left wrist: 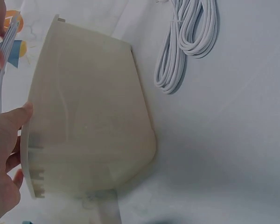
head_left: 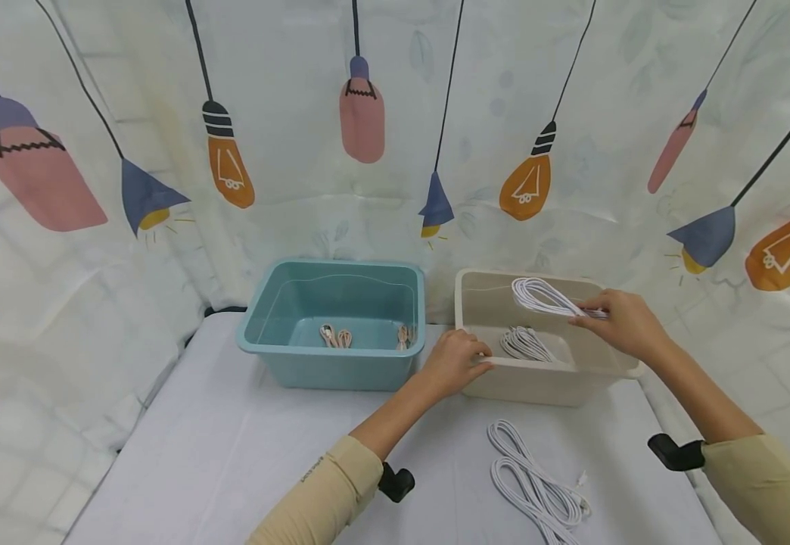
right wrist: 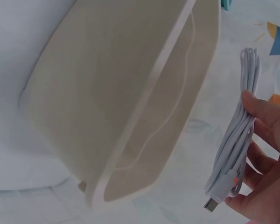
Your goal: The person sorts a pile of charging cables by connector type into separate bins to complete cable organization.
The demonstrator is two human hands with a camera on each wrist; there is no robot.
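My left hand grips the near left rim of a beige plastic bin, thumb on the outer wall and fingers over the edge. Above that bin, my right hand holds a coiled white USB cable between thumb and fingers. Its metal plug points out past the little-finger side in the right wrist view. Inside the beige bin lies another coiled white cable. Coiled white cables also lie on the table in front, shown from above in the left wrist view.
A blue-green bin stands left of the beige one, with several small pinkish cable bundles on its floor. Both bins sit at the back of a table covered in white cloth. Behind hangs a curtain printed with lamps.
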